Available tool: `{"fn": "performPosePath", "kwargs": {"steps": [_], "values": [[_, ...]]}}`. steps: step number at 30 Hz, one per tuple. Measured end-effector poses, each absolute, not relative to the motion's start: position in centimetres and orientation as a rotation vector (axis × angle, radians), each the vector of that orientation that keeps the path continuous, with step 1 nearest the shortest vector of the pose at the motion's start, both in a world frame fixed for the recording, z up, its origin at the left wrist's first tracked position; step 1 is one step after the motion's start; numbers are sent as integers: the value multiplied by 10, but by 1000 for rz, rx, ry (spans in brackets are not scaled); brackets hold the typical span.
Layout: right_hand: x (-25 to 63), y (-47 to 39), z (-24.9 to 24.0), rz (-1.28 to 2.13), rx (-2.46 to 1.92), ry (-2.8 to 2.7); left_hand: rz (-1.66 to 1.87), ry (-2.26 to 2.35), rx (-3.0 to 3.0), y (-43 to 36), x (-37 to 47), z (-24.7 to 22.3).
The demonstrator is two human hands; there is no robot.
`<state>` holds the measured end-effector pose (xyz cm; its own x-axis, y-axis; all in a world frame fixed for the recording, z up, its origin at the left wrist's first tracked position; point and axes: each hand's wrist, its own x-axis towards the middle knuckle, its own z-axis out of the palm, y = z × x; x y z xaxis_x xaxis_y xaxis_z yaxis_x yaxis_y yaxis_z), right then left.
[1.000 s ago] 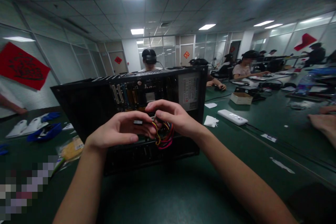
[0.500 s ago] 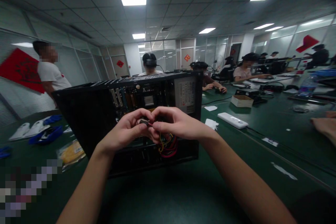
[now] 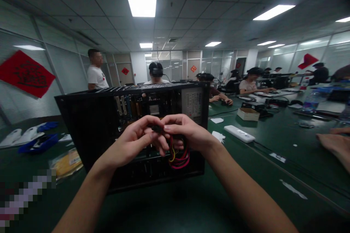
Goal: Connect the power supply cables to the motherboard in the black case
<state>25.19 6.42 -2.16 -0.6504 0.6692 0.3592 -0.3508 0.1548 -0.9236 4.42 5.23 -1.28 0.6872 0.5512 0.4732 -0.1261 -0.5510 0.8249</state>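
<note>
An open black computer case [image 3: 82, 127] stands before me, its circuit board [image 3: 154, 110] and labelled power supply [image 3: 191, 102] showing inside. In front of its opening, my left hand [image 3: 133, 140] and my right hand [image 3: 188, 131] meet around a small black cable connector [image 3: 157, 129]. The left fingers are closed around its left side. My right thumb and index finger pinch its right end, where the wires begin. Red, yellow and black wires [image 3: 179, 161] hang in a loop below my right hand. The connector's far side is hidden by my fingers.
On the green table [image 3: 235, 196] lie a white power strip [image 3: 239, 133] and a small open box [image 3: 248, 114] to the right. At left are a blue tray [image 3: 38, 145] and a yellow item in a plastic bag [image 3: 68, 162]. Several people sit beyond; one stands at left.
The connector has turned darker side up between my fingers, and the right fingers have spread lower by the wires. My view has tilted up slightly. The standing person has moved right.
</note>
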Motion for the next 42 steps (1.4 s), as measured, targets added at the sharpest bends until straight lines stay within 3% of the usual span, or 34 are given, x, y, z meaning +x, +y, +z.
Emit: {"fn": "performPosePath", "kwargs": {"steps": [5, 8, 15, 31, 42], "values": [[240, 57, -18, 1448, -424, -1464, 1415, 691, 2655, 53, 41, -7], [233, 54, -19, 1399, -445, -1390, 1685, 616, 2995, 60, 38, -8], [231, 55, -18, 1448, -437, -1334, 1807, 487, 3057, 80, 43, -25], [228, 65, -25, 1464, -407, -1280, 1688, 483, 2904, 92, 48, -35], [223, 101, -50, 1470, -420, -1203, 1307, 1071, 3093, 120, 21, -40]]}}
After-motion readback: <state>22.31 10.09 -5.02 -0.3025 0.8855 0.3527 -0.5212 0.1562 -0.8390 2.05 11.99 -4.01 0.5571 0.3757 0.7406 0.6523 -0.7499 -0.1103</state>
